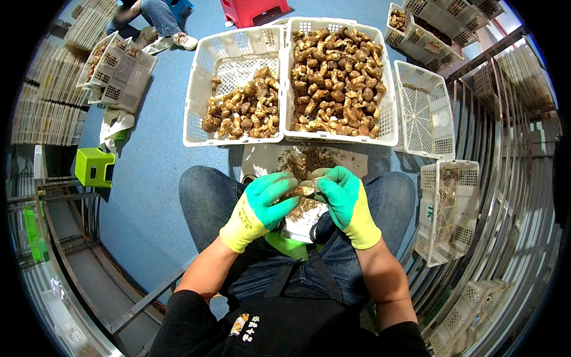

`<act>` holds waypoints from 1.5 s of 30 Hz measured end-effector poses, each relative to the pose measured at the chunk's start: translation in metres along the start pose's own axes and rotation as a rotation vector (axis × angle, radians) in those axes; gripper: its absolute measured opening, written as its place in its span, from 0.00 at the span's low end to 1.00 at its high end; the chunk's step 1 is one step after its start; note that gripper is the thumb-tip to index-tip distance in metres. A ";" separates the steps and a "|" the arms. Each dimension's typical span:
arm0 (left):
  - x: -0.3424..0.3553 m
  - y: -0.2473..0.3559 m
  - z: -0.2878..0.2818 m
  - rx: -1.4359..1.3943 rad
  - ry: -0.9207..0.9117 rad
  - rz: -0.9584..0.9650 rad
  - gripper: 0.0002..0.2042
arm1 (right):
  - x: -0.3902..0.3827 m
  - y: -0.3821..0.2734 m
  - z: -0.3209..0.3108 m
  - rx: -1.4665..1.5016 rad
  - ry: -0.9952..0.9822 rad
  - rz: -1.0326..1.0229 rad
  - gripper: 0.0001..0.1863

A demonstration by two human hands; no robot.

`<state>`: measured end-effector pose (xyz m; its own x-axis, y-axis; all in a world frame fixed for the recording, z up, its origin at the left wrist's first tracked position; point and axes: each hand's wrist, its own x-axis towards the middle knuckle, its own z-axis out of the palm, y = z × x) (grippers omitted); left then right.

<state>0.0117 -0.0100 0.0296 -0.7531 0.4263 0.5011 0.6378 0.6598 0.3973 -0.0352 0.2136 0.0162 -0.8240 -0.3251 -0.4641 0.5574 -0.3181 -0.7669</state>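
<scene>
Above my lap, my left hand (264, 202), in a green and yellow glove, is closed around a mushroom (305, 191) with a pale stem. My right hand (345, 202), gloved the same way, has its thumb and fingers pinched together at the stem end. A small pale thing shows at those fingertips, too little of it to name. Just beyond my knees stand two white plastic crates. Brown mushrooms partly cover the left crate (244, 71), mostly toward its near right. Mushrooms fill the right crate (342, 138) thickly.
Dark crumbs (306, 159) lie on a white sheet (259, 156) between my feet. More white crates (425, 113) stand at the right beside metal rails. A green stool (94, 168) is at the left, a red stool (253, 11) at the far side. Another person's legs (159, 18) show far left.
</scene>
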 end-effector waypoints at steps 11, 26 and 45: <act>0.005 0.001 0.002 -0.133 0.042 -0.152 0.18 | 0.001 -0.003 -0.003 -0.033 -0.079 -0.048 0.06; 0.001 0.002 0.001 -0.355 0.001 -0.389 0.18 | 0.000 -0.003 -0.004 -0.121 -0.072 -0.082 0.10; 0.009 0.002 -0.003 -0.347 -0.011 -0.305 0.16 | 0.003 0.000 -0.005 -0.061 -0.092 -0.044 0.10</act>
<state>0.0067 -0.0064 0.0376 -0.9153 0.2522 0.3141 0.4016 0.5108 0.7601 -0.0385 0.2168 0.0126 -0.8334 -0.3928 -0.3888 0.5111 -0.2799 -0.8127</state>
